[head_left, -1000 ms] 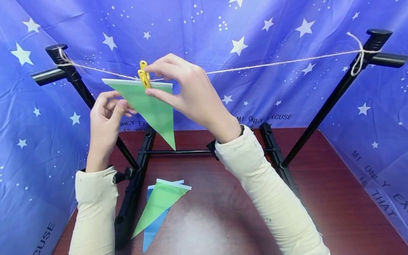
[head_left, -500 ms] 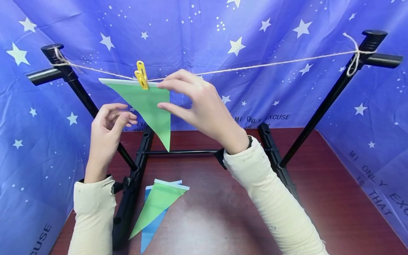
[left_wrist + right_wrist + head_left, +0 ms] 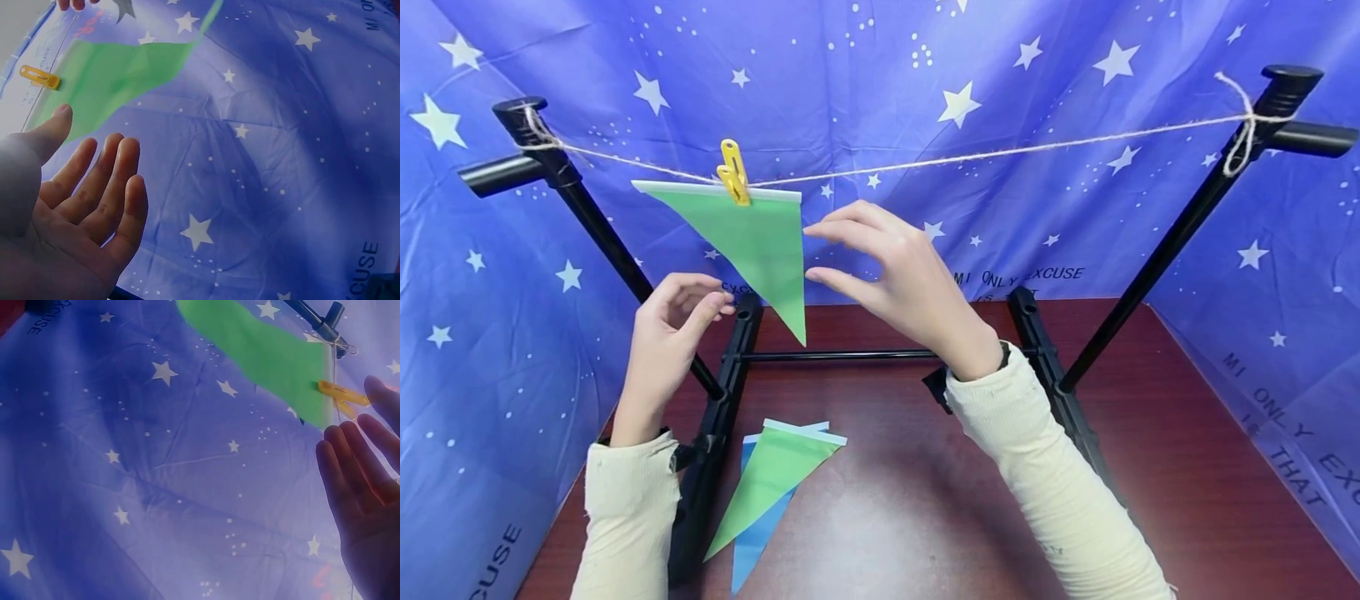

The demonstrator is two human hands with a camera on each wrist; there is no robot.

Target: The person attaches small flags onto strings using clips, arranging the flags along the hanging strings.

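A green triangular pennant point(image 3: 752, 242) with a white top edge hangs from a string point(image 3: 985, 156), held there by a yellow clothespin point(image 3: 734, 173). My right hand point(image 3: 902, 275) is just to the right of the pennant, fingers and thumb apart with nothing between them. Lower down on the left, my left hand point(image 3: 673, 325) has loosely bent fingers and holds nothing. Both wrist views show the clipped pennant point(image 3: 119, 75) beyond the fingers. On the table, another green pennant point(image 3: 775, 475) lies across a blue pennant point(image 3: 763, 533).
The string is tied between a left black post point(image 3: 595, 217) and a right black post point(image 3: 1180, 225). A thin black crossbar point(image 3: 850, 356) joins the frame's feet on the dark red table point(image 3: 925, 467). Blue star-printed cloth point(image 3: 880, 92) surrounds the table's back and sides.
My right hand has let go of the yellow clothespin and moved right and down, away from the pennant. My left hand has drawn down from the pennant's left side.
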